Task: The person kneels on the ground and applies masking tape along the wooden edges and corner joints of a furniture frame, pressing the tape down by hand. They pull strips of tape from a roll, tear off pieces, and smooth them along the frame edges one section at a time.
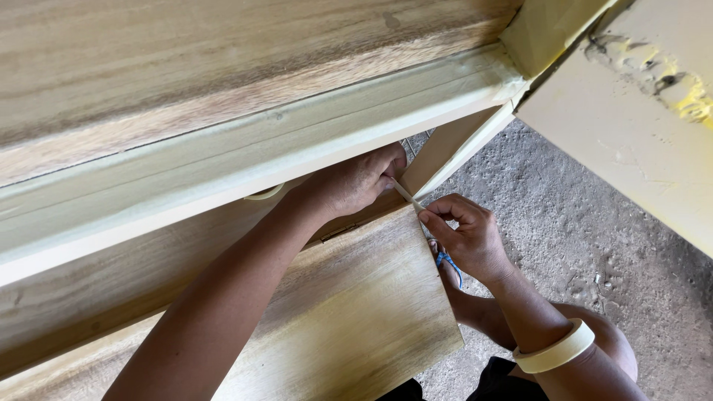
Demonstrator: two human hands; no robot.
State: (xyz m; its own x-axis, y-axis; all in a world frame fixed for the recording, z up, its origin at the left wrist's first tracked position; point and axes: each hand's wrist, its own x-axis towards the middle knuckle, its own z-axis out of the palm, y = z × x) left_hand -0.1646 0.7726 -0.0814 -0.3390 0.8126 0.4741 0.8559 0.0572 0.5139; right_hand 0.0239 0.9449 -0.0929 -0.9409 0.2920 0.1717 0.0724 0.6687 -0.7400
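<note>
My left hand presses a strip of masking tape under the cream-painted rail. My right hand pinches the strip's other end, above the open wooden door, a tape roll ringing its wrist.

Both forearms are showing bare — no sleeves. The right arm is wearing a cream roll of tape like a bangle — dark clothing is peeking in below.

I see 0 packages, 0 labels, 0 signs and 0 screens from my head view; nothing of that kind shows anywhere here.
</note>
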